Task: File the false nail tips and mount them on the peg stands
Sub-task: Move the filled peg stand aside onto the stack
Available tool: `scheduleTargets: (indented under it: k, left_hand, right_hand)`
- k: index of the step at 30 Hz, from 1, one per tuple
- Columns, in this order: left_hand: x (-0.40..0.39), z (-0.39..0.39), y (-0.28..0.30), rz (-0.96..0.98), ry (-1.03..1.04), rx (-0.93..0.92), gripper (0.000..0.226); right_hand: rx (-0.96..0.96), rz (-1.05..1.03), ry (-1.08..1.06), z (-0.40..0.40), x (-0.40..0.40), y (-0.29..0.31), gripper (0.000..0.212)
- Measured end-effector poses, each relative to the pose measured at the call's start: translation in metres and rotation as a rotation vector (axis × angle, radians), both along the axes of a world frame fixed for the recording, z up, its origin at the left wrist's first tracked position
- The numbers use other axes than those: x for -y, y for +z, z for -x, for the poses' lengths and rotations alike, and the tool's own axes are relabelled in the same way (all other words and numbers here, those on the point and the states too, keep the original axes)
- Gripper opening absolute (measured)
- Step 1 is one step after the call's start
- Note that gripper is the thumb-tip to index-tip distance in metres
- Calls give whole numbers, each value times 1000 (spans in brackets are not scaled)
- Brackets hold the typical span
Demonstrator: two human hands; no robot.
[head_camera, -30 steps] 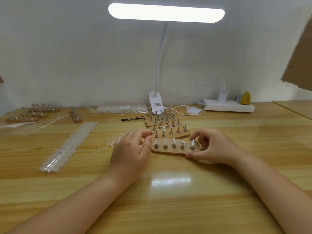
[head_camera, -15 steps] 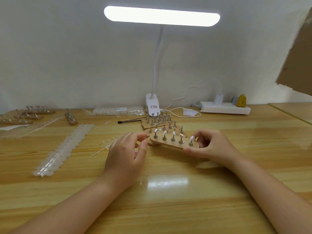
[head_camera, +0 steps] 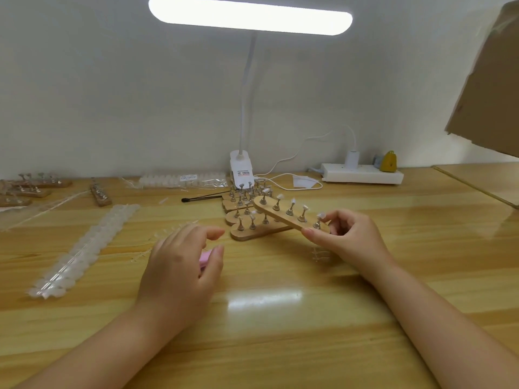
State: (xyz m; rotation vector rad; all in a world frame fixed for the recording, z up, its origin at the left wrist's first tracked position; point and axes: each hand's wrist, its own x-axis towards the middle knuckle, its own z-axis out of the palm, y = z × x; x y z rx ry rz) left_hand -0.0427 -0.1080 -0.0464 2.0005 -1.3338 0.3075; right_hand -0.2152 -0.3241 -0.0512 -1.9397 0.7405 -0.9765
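— Right hand (head_camera: 346, 237) pinches the near end of a wooden peg stand (head_camera: 289, 216), thumb under the edge and fingers curled behind the last peg. What does the stand look like?

— A flat oval bar, held off the table and tilted, far end angled away to the left. Five metal pegs stand on it, each topped with a pale nail tip (head_camera: 293, 202).

— And the left hand (head_camera: 182, 265)?

— Relaxed, fingers loosely spread above the table (head_camera: 280, 332), with a pink block (head_camera: 205, 258) showing under its thumb; I cannot tell whether it touches it.

— What sits around them?

— Just beyond the lifted stand, more peg stands (head_camera: 252, 230) crowd together under its far end. Left of the left hand lies a long strip of clear tips (head_camera: 84, 248). Behind, a lamp clip (head_camera: 241, 169) and a power strip (head_camera: 362, 173).

— Open room?

— Bare wood nearer than both hands
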Motion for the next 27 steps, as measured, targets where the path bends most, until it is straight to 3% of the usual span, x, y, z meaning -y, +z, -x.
scheduleTargets:
  k: [7, 15, 18, 21, 24, 27]
  left_hand:
    - [-2, -2, -2, -111, -32, -48, 11]
    - [-1, -1, 0, -156, -25, 5, 14]
    - [-2, 2, 3, -164, -36, 53, 19]
    - [4, 10, 10, -202, -55, 69, 39]
    - [27, 29, 18, -246, -145, 240, 36]
    - [65, 62, 28, -247, -363, 440, 30]
  right_hand:
    - [51, -96, -90, 2, 1, -3, 38]
    - [147, -103, -204, 15, 10, 20, 33]
    - [159, -17, -321, 32, 30, 38, 29]
    - [53, 91, -507, 65, 63, 52, 35]
    - [-88, 131, -708, 114, 102, 52, 42]
    - [-245, 141, -900, 160, 145, 39, 46]
